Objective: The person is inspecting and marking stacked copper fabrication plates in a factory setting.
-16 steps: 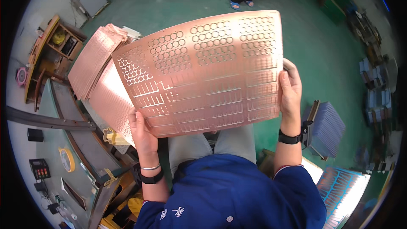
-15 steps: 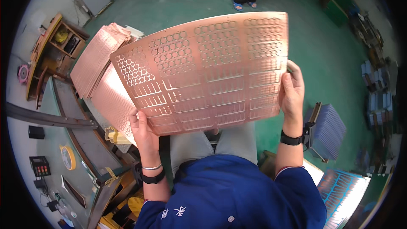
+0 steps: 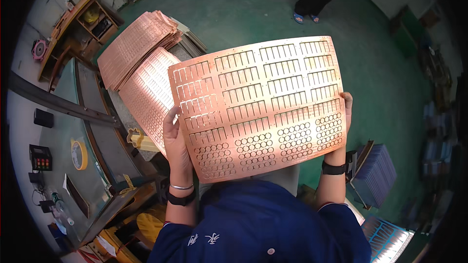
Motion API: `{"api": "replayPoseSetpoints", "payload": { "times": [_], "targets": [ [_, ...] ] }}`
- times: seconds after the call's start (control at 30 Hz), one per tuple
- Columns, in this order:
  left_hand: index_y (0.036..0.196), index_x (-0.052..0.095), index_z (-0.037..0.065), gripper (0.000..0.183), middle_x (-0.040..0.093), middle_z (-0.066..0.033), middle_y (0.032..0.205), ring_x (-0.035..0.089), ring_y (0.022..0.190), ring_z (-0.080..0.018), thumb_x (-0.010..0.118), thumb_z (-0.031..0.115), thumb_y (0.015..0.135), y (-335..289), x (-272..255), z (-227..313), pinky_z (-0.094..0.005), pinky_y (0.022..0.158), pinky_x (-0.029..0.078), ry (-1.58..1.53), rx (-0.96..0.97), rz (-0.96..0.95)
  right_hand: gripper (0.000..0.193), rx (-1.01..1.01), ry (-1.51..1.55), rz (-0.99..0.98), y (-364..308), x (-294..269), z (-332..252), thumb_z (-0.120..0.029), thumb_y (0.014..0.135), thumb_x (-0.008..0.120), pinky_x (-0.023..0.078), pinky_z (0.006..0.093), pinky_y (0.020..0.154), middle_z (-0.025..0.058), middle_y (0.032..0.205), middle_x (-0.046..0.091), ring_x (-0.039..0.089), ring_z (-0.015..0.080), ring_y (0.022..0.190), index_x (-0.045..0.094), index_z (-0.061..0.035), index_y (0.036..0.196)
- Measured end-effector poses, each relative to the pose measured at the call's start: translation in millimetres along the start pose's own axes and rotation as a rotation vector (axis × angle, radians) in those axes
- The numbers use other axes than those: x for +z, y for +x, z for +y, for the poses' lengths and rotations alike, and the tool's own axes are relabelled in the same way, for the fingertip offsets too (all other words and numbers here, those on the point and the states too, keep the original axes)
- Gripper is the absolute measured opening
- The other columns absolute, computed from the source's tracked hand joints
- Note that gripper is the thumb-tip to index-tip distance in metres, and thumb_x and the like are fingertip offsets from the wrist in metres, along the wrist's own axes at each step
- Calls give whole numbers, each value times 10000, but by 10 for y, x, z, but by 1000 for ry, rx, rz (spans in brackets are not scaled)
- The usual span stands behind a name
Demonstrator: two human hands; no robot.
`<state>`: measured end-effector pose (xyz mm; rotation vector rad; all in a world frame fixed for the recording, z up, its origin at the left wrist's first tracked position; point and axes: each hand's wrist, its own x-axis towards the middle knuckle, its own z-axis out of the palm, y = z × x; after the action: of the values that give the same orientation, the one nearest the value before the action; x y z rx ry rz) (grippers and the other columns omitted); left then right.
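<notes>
The head view is filled at its centre by a copper-coloured sheet (image 3: 263, 109), tilted slightly, with rows of comb-like slots in its upper part and clusters of rings below. Its left edge is held by the left hand (image 3: 176, 141), closed about the margin, with part of the grip hidden. The right edge is held by the right hand (image 3: 347, 112), whose curled fingers are seen beside it while the palm is mostly covered by the sheet. At upper left, similar sheets are gathered in a stack (image 3: 139, 48), with a loose sheet (image 3: 151, 80) lying just beside it. A bluish slatted rack (image 3: 374, 178) is seen at the right.

The held piece is judged thin, fairly light for its area and springy rather than rigid; true bowing cannot be told from lens bending. Its shiny face may be slippery, and its edges may be sharp. The narrow bridges between cut-outs are probably the weakest parts, so the plain margins on opposite short sides are best gripped, with both hands sharing the load.
</notes>
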<state>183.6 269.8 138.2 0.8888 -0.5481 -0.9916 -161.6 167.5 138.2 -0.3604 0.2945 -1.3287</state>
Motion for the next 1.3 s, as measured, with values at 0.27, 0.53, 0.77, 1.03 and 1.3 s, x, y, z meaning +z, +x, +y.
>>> {"api": "replayPoseSetpoints", "payload": {
  "times": [0.27,0.53,0.77,1.03,1.3],
  "targets": [
    [1262,409,90,375,550,-138,1196,577,1048,-195,511,38,905,19,-89,12,-308,840,537,-196,-57,-113,360,123,94,74,61,222,65,-205,844,480,554,371,774,200,1084,622,646,271,889,577,52,1077],
    [1275,402,97,326,471,-125,1284,518,1135,-216,424,81,950,75,-17,63,-365,927,488,-306,-110,-89,285,-49,-173,222,163,-14,158,-229,903,459,557,338,777,182,1118,601,639,252,922,557,-40,1092],
    [1263,395,72,321,505,-127,1228,529,1109,-186,434,57,945,193,-399,71,-318,903,493,-314,-14,87,483,260,-425,-104,1,274,319,-192,960,423,598,352,722,213,1186,535,608,275,1016,278,92,1322],
    [1412,244,79,446,417,-172,1329,494,1152,-199,359,153,988,270,-762,324,-322,943,459,-211,42,291,387,281,-526,-68,726,334,1051,-173,960,425,605,308,681,196,1089,578,655,222,873,380,81,1247],
    [1247,395,22,320,559,-126,1048,570,855,-134,444,165,966,64,-1307,312,-247,735,501,-7,167,601,318,348,-443,-264,2283,1104,2402,-150,969,411,581,266,751,162,1078,585,645,204,883,458,63,1199]
  ]
}}
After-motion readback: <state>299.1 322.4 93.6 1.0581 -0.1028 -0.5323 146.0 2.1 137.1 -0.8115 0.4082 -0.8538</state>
